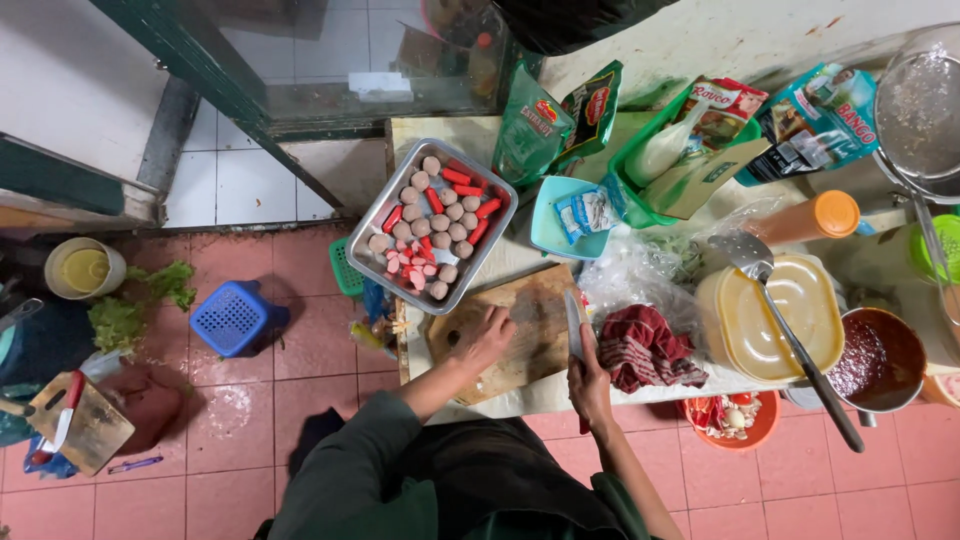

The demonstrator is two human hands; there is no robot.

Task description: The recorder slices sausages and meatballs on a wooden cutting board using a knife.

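Looking down from the head camera, the person's body hides the near edge of the counter (520, 395). The left hand (487, 338) lies flat on the wooden cutting board (520, 350), fingers pressed down near the board's round hole. Whether anything sits under that palm cannot be told. The right hand (590, 385) is wrapped around the handle of a knife (574, 322); the handle is hidden inside the fist, and only the pale blade shows, pointing away from the body along the board's right edge.

The board is tilted and lies near the front of the counter, close to the left edge. Just behind it sits a metal tray (365, 232) of meatballs and red sausages, and one corner of the tray hangs out past the counter's left side. A red checked cloth (645, 350) lies bunched just right of the knife hand. Beyond it are a yellow lidded tub (775, 320) with a spatula (790, 335) lying across it, and a pot of red sauce (880, 360), cut off by the picture's right edge. The counter is crowded, so the only bare spot is the board itself. Both forearms reach forward, elbows bent, in dark green sleeves.
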